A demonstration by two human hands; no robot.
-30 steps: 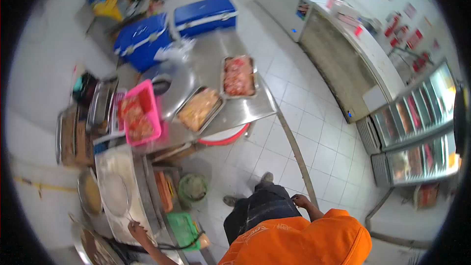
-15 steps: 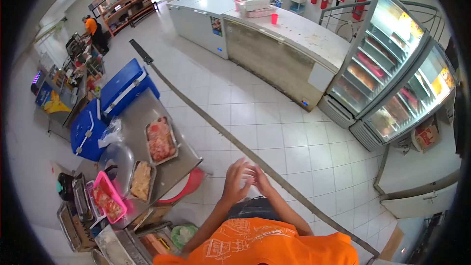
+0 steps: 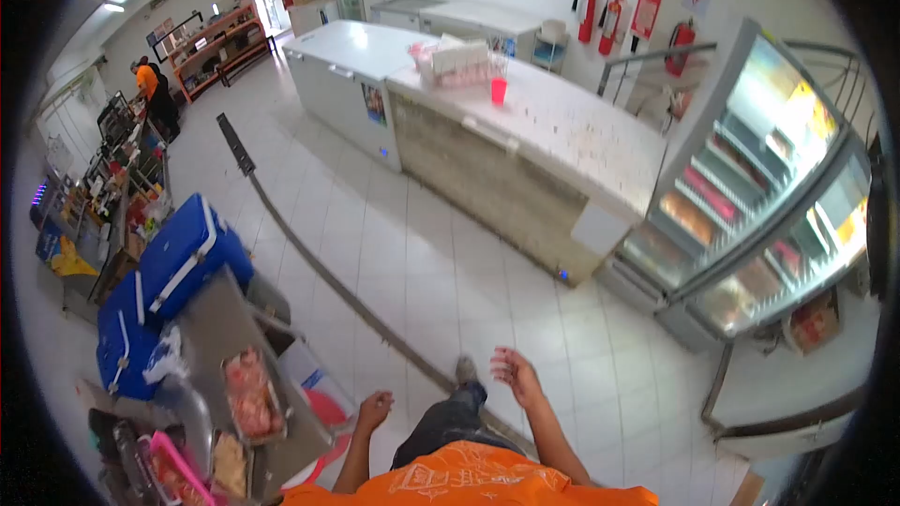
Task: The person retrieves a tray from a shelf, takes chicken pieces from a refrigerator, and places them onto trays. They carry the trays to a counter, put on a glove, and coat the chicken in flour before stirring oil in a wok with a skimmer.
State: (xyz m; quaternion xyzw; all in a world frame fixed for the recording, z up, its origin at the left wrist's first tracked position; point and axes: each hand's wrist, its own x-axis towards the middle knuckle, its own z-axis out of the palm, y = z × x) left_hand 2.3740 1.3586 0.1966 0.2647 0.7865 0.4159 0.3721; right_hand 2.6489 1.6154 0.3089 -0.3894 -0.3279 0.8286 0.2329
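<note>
My left hand [image 3: 375,409] hangs low beside my left leg, fingers curled, and whether anything is in it is too small to make out. It is nearest to the metal table [image 3: 202,319] on the left. My right hand [image 3: 515,373] is in front of me above the tiled floor, its fingers apart and nothing in it. On the table are a tray of raw meat [image 3: 251,395], a tray of pale meat [image 3: 230,465] and a pink tray [image 3: 178,468] with meat.
Blue cooler boxes [image 3: 192,258] stand at the table's far end. Ahead are chest freezers [image 3: 487,164] bearing a red cup [image 3: 499,91]. Glass-door fridges [image 3: 741,178] stand at the right. A person in orange [image 3: 150,84] is far left.
My hands were close together in front of me and have moved apart. The view has shifted toward the freezers, and one leg now shows stretched forward.
</note>
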